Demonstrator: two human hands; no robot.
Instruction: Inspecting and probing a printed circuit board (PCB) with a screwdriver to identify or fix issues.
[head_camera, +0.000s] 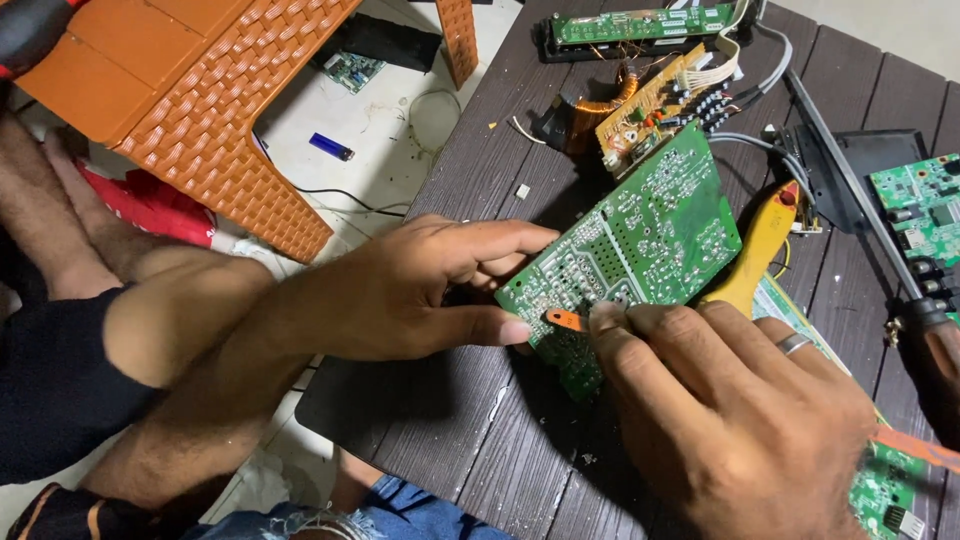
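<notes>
The left hand (420, 290) pinches the near-left edge of the green board (630, 245), thumb below and fingers on top, holding it tilted off the dark table (500, 440). The right hand (730, 410) is closed around a thin orange tool (566, 319), whose tip touches the board's solder side close to the left thumb. The board sits at the middle of the table, solder side up.

The risk, as I judge it, lies in that closeness: if the tool skids across the joints, it could jab the thumb or scrape the traces. The grip is only at one edge, so pressure could twist the board loose.

A yellow-handled tool (760, 250) lies just under the board's right edge. Behind it a second board with a copper coil (640, 105) trails wires (745, 90) and crowds the far side. A screwdriver (930, 350) lies at right. An orange stool (200, 90) stands off the table.
</notes>
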